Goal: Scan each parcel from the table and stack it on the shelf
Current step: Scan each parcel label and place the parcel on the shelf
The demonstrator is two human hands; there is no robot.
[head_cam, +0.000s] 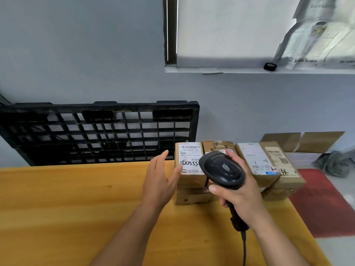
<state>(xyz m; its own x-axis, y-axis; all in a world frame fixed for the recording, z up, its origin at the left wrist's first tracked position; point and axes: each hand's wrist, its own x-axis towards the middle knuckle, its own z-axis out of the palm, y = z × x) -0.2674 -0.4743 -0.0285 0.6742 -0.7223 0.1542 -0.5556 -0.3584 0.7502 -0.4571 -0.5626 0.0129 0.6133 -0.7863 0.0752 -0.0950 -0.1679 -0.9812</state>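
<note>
Several things, big to small. Table [57,208]: yellow wood, fills the lower frame. Pallet [96,135]: black plastic, stood on edge against the grey wall behind the table's left part. Mat [326,204]: red, on the floor right of the table. Parcels [192,196]: brown boxes in two layers at the table's far right end. Top layer has three side by side: left box [189,160] w/ white label, barcode and black marker scrawl; mid box [217,145], taped, mostly hidden behind the scanner; right box [269,162] w/ two labels, overhanging the one below. Flat cardboard [303,141] leans on the wall behind them. Ledge [230,70]: white, high on the wall, w/ a small black round thing [269,67] on it. L hand [161,179]: fingers straight, spread wide, thumb at left box's near-left edge; contact, can't tell. R hand [242,196]: wrapped round the handle of the scanner [222,169], head in front of mid box. Cable [244,250] runs from the handle down out of frame.
</note>
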